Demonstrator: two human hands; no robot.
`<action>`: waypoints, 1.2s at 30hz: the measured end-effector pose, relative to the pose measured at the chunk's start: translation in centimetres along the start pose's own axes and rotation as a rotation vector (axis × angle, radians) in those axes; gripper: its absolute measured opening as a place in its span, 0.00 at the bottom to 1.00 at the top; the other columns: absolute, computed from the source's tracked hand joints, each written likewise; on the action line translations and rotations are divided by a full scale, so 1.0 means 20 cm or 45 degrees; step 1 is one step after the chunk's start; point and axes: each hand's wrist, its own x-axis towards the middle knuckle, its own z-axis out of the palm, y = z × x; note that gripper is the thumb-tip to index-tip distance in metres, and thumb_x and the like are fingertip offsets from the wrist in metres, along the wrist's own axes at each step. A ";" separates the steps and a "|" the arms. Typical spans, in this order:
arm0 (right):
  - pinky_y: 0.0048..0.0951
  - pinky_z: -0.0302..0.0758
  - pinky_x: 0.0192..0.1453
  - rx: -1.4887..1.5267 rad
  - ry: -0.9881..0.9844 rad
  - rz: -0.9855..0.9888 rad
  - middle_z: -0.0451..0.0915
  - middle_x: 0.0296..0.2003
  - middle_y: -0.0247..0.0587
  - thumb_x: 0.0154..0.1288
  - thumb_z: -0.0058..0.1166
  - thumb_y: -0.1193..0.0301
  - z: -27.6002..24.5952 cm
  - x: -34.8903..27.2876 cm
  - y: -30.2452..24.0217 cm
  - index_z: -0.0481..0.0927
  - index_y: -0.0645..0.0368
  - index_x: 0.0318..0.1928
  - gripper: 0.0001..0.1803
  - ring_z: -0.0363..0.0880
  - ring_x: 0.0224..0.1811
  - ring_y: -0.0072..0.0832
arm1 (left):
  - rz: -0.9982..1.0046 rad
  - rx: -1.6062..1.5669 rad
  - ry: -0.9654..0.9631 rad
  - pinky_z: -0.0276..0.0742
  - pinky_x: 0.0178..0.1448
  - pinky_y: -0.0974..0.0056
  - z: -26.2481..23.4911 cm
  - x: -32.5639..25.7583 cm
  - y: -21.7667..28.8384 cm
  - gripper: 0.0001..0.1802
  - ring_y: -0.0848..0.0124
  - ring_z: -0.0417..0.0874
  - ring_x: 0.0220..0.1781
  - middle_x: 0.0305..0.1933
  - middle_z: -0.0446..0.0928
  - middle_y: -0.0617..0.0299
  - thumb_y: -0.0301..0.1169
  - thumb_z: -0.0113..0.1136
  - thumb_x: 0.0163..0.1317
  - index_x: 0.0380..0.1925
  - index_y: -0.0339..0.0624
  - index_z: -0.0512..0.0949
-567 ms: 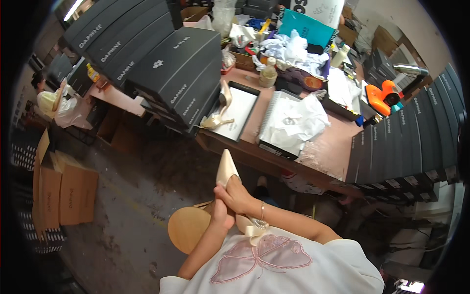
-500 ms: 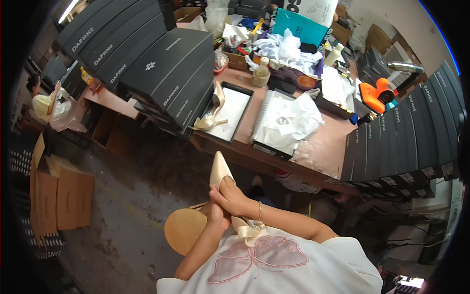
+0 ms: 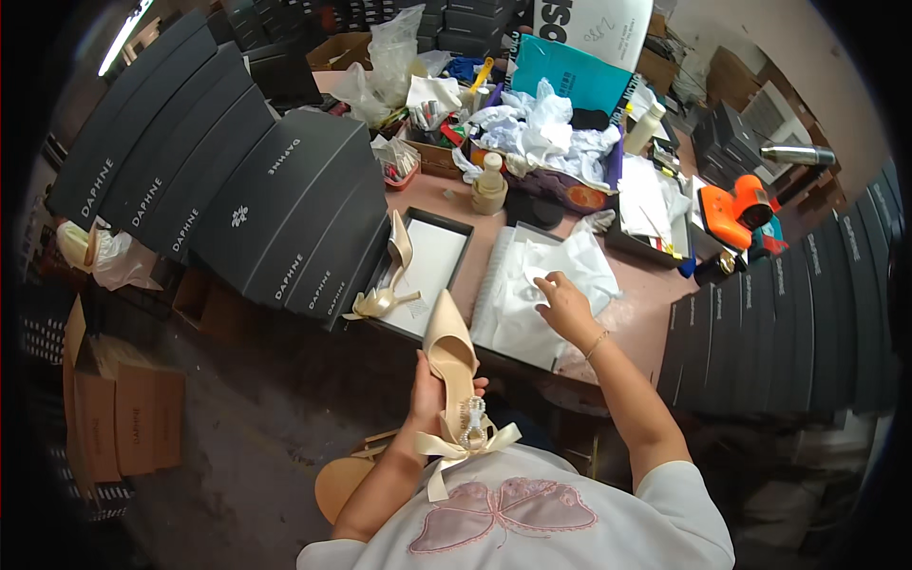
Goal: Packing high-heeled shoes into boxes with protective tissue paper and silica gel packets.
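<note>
My left hand [image 3: 425,394] is wrapped round a cream pointed-toe high-heeled shoe [image 3: 448,332], its toe directed away from me. A ribbon bow [image 3: 454,446] and a sparkling buckle [image 3: 473,423] sit at the shoe's ankle end, close to my shirt. Over on the right, my right hand [image 3: 568,309] reaches over crumpled white tissue paper [image 3: 570,266], fingers apart and holding nothing; whether the fingertips touch the paper, I cannot tell. A matching shoe [image 3: 401,249] with its bow lies at the left side of a shallow black-rimmed box tray [image 3: 439,255].
Stacked black shoe boxes [image 3: 285,209] border the tray on the left; another row of black boxes [image 3: 760,332] stands at right. Behind are a cream bottle [image 3: 489,185], a bin of crumpled paper [image 3: 546,128] and an orange tool [image 3: 727,209]. A round wooden stool [image 3: 337,484] is below.
My right hand has left the shoe and moved right and forward to the tissue paper. My left hand keeps the shoe, whose opening and buckle now show. The table appears nearer.
</note>
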 end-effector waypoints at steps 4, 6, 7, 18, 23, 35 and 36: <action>0.38 0.77 0.39 -0.218 -0.112 -0.081 0.76 0.37 0.43 0.54 0.54 0.74 0.23 0.17 0.38 0.80 0.57 0.32 0.04 0.77 0.40 0.38 | -0.123 0.080 0.055 0.82 0.41 0.58 0.12 0.22 0.00 0.48 0.61 0.82 0.38 0.48 0.78 0.54 0.69 0.20 0.63 0.55 0.38 0.70; 0.37 0.76 0.37 -0.093 -0.045 -0.024 0.76 0.33 0.43 0.54 0.52 0.75 0.23 0.19 0.42 0.79 0.57 0.30 0.03 0.78 0.36 0.39 | -0.088 0.025 0.097 0.82 0.39 0.57 0.16 0.29 -0.01 0.46 0.59 0.83 0.35 0.39 0.79 0.45 0.72 0.23 0.61 0.54 0.43 0.69; 0.37 0.75 0.35 0.035 0.088 0.034 0.76 0.29 0.44 0.56 0.53 0.75 0.16 0.21 0.36 0.80 0.59 0.32 0.04 0.78 0.32 0.41 | -0.096 -0.023 0.111 0.82 0.40 0.57 0.15 0.31 0.00 0.46 0.59 0.82 0.36 0.39 0.79 0.45 0.72 0.23 0.61 0.55 0.43 0.69; 0.26 0.74 0.29 1.012 0.166 0.458 0.79 0.27 0.41 0.59 0.58 0.77 -0.06 -0.03 -0.14 0.79 0.65 0.36 0.05 0.78 0.24 0.24 | -0.010 0.050 0.070 0.74 0.54 0.55 0.37 0.49 0.08 0.40 0.62 0.74 0.55 0.55 0.72 0.57 0.67 0.28 0.65 0.60 0.46 0.65; 0.36 0.75 0.30 0.426 -0.073 -0.292 0.75 0.26 0.38 0.52 0.56 0.72 -0.02 -0.10 -0.27 0.78 0.56 0.31 0.04 0.78 0.28 0.37 | -0.180 0.095 0.069 0.68 0.62 0.59 0.30 0.53 0.08 0.36 0.65 0.73 0.58 0.56 0.72 0.58 0.63 0.37 0.66 0.59 0.45 0.66; 0.41 0.73 0.41 -0.195 -0.104 0.200 0.81 0.32 0.46 0.58 0.57 0.69 0.23 0.21 0.33 0.70 0.54 0.58 0.26 0.78 0.34 0.44 | -0.555 0.252 0.131 0.80 0.45 0.60 0.15 0.52 0.20 0.25 0.62 0.81 0.43 0.45 0.78 0.50 0.48 0.44 0.69 0.54 0.39 0.69; 0.41 0.73 0.42 -0.344 -0.309 0.168 0.81 0.33 0.46 0.58 0.57 0.69 0.27 0.23 0.35 0.67 0.53 0.61 0.29 0.78 0.35 0.44 | -0.521 0.316 0.094 0.80 0.45 0.60 0.15 0.54 0.21 0.26 0.62 0.81 0.43 0.45 0.78 0.50 0.49 0.44 0.68 0.54 0.39 0.69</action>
